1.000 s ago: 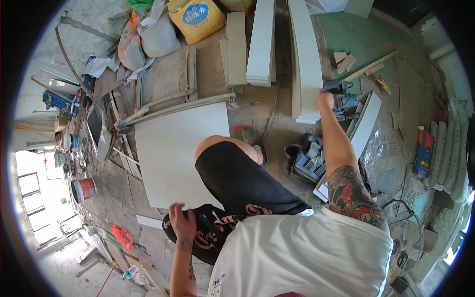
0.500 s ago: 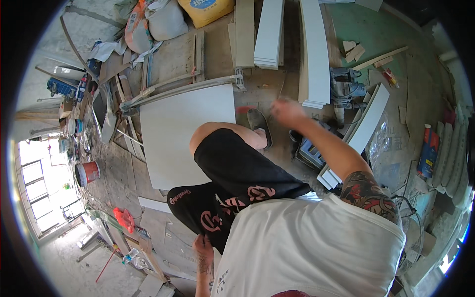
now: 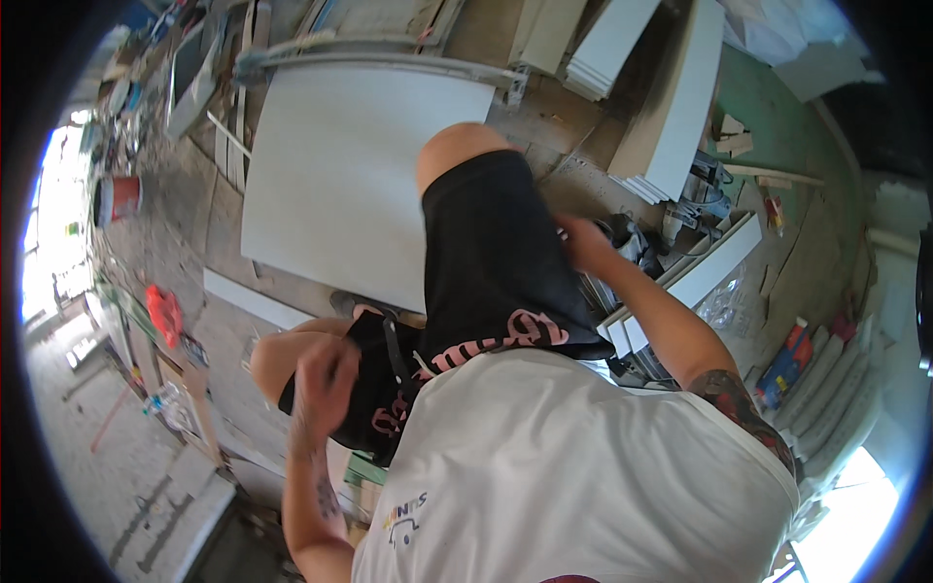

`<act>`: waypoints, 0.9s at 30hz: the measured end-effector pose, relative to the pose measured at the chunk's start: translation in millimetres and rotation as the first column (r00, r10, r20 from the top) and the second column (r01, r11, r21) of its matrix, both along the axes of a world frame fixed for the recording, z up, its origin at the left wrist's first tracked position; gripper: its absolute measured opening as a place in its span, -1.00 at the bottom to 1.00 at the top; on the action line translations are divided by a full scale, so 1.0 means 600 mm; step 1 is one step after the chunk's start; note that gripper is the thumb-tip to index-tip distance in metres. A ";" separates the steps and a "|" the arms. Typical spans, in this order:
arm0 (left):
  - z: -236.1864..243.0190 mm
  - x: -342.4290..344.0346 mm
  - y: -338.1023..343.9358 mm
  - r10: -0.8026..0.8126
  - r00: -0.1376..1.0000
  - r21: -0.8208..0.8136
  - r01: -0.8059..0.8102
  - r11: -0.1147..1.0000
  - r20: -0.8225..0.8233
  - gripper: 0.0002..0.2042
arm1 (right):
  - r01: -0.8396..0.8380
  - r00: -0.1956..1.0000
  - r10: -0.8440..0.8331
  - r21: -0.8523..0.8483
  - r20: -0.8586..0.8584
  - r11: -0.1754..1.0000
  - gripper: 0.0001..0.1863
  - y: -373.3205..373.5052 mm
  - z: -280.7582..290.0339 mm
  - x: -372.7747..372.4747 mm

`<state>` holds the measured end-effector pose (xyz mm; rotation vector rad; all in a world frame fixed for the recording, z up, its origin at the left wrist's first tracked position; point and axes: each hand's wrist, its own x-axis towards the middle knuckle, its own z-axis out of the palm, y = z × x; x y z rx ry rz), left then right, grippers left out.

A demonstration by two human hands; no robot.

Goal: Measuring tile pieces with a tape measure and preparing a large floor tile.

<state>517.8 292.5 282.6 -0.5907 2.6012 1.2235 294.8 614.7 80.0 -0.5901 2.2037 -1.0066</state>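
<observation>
My left hand (image 3: pixel 326 381) is raised over my left knee, smeared by motion, so its finger pose and any contents are unclear. My right hand (image 3: pixel 587 245) is beside my right thigh, its fingers curled. A small pale, shiny bit shows at its fingertips, too small to name. Under my black shorts (image 3: pixel 496 248) lies a large white board (image 3: pixel 340 175) on the floor. A long metal rail (image 3: pixel 379 60) runs along the board's far edge.
Stacks of long white strips (image 3: pixel 675 117) and shorter strips (image 3: pixel 612 49) lie at the far right. A power tool (image 3: pixel 702 194) stands next to more white strips (image 3: pixel 714 262). A red bucket (image 3: pixel 119 198) and red plastic bag (image 3: pixel 163 313) are on the left.
My right hand has come back from beyond my shoe to beside my right thigh. My left hand has risen from the shorts to above my left knee. The view has shifted.
</observation>
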 end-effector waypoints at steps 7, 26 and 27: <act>-0.077 -0.100 -0.100 -0.351 0.935 -0.083 0.346 0.934 -0.054 -0.89 | 0.021 0.999 -0.028 0.284 0.019 0.959 -0.67 0.025 0.016 -0.022; -0.228 -0.203 -0.283 -0.570 0.728 -0.117 0.574 0.810 -0.381 -0.65 | -0.128 0.909 0.343 0.624 -0.238 0.771 -0.64 0.227 -0.030 -0.061; -0.204 -0.232 -0.272 -0.567 0.756 -0.115 0.563 0.818 -0.328 -0.66 | -0.100 0.914 0.323 0.636 -0.245 0.765 -0.64 0.251 -0.017 -0.020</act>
